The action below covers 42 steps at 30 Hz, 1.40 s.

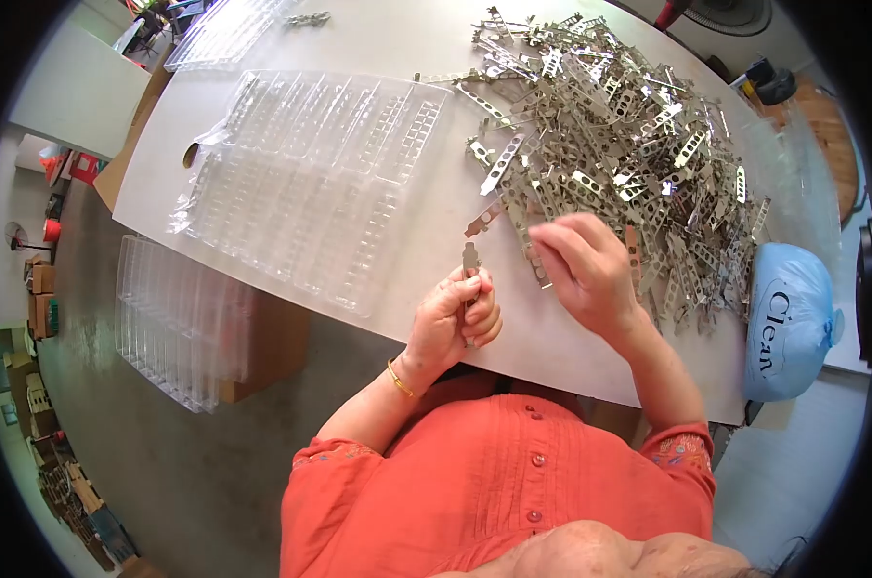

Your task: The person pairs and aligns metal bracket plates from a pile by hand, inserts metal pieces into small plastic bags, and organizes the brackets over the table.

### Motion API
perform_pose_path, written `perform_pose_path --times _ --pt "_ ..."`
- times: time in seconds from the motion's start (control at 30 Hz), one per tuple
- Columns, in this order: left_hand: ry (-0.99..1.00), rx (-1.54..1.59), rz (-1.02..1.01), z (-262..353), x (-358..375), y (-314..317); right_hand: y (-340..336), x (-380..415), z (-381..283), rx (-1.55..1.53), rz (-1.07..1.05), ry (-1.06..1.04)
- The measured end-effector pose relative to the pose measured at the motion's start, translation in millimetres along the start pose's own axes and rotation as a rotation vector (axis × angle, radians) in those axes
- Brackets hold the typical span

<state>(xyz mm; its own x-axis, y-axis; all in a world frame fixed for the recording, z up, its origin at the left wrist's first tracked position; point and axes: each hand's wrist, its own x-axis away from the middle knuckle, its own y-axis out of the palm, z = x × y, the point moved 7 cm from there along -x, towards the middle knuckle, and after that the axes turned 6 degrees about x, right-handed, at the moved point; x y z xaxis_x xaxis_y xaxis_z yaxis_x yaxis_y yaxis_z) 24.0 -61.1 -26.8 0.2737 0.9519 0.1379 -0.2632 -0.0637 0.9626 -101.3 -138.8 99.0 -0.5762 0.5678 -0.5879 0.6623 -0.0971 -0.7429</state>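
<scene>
My left hand [462,313] is closed around a flat metal bracket [470,258], which stands up out of the fist in front of the table edge; its lower end shows beneath the fingers. To the right, my right hand [590,275] hovers by the near side of a big heap of metal brackets [638,144]. Its fingers are bent and loosely apart, and nothing shows in them. Just beyond the left fist, a loose bracket [484,220] lies at the edge of the heap.
Clear plastic trays [301,183] with rows of slots lie on the white table [407,279] at left. More clear trays [171,328] stand below beside a cardboard box [270,337]. A blue bag [790,318] marked "Clean" sits at the right edge. A fan [729,14] is behind.
</scene>
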Motion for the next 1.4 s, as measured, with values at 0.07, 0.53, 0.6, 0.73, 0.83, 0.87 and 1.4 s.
perform_pose_path --times 0.07,0.53,0.6,0.73,0.83,0.87,1.4 --pt "0.001 0.014 -0.017 0 0 -1 16 -15 3 0.033 -0.039 -0.019" --pt "0.010 0.045 -0.027 0 4 -4 50 -31 -6 0.271 -0.369 -0.356" --pt "0.021 0.032 -0.023 2 4 -3 15 -23 -24 0.151 -0.091 -0.502" --pt "0.029 -0.043 -0.041 2 -2 1 -10 5 -20 -0.036 0.025 -0.407" --pt "0.045 -0.215 0.001 4 -7 8 -13 23 -17 -0.227 -0.020 -0.260" --pt "0.066 -0.226 0.002 6 -10 10 -13 28 -14 -0.351 -0.060 -0.167" --pt "-0.203 -0.554 0.079 -36 -28 47 -11 80 62 -1.333 -0.077 0.562"
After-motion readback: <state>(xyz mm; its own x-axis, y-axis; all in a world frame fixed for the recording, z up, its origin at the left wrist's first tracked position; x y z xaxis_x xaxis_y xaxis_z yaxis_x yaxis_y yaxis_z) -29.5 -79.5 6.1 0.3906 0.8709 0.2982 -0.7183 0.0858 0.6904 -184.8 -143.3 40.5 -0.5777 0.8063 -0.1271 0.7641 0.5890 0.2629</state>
